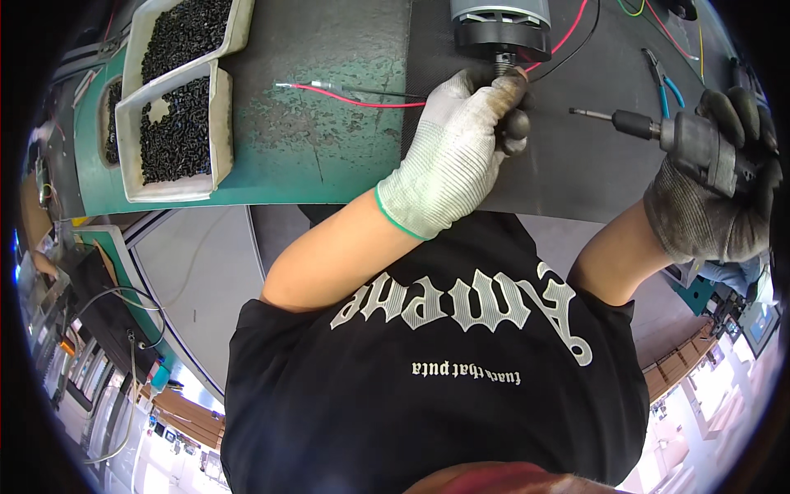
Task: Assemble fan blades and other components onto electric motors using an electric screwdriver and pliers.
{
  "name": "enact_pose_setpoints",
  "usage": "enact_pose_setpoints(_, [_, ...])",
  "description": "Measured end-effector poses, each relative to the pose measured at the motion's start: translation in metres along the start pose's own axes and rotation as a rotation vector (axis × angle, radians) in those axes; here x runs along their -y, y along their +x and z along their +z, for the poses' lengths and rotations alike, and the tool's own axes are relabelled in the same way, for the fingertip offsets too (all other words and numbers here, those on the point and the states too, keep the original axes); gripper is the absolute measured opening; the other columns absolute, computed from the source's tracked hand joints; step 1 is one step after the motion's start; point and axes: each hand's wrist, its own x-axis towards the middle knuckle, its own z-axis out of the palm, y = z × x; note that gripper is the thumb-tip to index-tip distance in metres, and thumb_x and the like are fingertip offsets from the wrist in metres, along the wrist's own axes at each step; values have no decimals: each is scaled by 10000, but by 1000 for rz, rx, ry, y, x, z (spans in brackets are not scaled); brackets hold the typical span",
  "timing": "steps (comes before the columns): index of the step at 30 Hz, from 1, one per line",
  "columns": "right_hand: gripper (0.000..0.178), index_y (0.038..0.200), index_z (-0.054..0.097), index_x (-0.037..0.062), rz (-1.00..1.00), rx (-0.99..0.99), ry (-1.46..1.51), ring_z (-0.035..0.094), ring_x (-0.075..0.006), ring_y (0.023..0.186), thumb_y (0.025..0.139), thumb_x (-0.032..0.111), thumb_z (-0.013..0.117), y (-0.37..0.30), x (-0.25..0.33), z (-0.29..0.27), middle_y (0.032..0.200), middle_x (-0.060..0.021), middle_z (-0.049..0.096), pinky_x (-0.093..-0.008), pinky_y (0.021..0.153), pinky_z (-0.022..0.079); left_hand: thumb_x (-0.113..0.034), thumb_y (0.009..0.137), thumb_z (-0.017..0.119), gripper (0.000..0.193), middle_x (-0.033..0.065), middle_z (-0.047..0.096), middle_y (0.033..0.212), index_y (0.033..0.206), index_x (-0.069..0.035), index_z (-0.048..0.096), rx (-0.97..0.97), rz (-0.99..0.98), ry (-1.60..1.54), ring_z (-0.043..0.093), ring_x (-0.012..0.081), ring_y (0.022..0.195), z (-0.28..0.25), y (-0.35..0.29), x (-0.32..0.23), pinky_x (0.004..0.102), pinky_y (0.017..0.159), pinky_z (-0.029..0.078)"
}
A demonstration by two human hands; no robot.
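A motor with a silver body and black end cap stands at the top middle of the bench. From its cap a short metal shaft points toward me. My left hand, in a white knit glove with darkened fingertips, is closed round the end of that shaft; any small part between the fingertips is hidden. To the right, my right hand, in a dark glove, grips a black power screwdriver. Its bit points left, toward the motor, and touches nothing.
Two white trays of small black screws stand at the bench's left. Red and black leads lie beside my left hand. Blue-handled pliers rest near the screwdriver, with thin coloured wires beyond. The green-and-black bench's front edge runs before my body.
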Motion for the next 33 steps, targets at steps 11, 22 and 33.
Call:
enact_pose_setpoints(11, [316, 1103, 509, -52, -35, -123, -120, 466, -235, 958, 861, 149, 537, 19, -31, 9, 1015, -176, 481, -338, 762, 467, -245, 1004, 480, 265, 61, 579, 808, 1055, 3, 560, 50, -31, -382, 374, 54, 544, -14, 11, 3, 202, 527, 343])
enact_pose_setpoints(22, [298, 1108, 514, -57, -87, -236, -267, 477, -238, 981, 876, 130, 518, 19, -38, 12, 1035, -187, 480, -332, 756, 489, -263, 996, 504, 279, 65, 588, 822, 1075, 0, 551, 103, 96, -170, 369, 57, 551, -13, 12, 3, 215, 542, 356])
enact_pose_setpoints(33, [323, 1128, 518, -84, 56, 365, 348, 486, -248, 966, 897, 141, 509, 31, -34, -14, 1032, -188, 478, -433, 855, 518, -316, 972, 555, 301, 51, 606, 848, 1005, -17, 555, 43, 91, 123, 407, 53, 553, -12, 14, 0, 225, 537, 372])
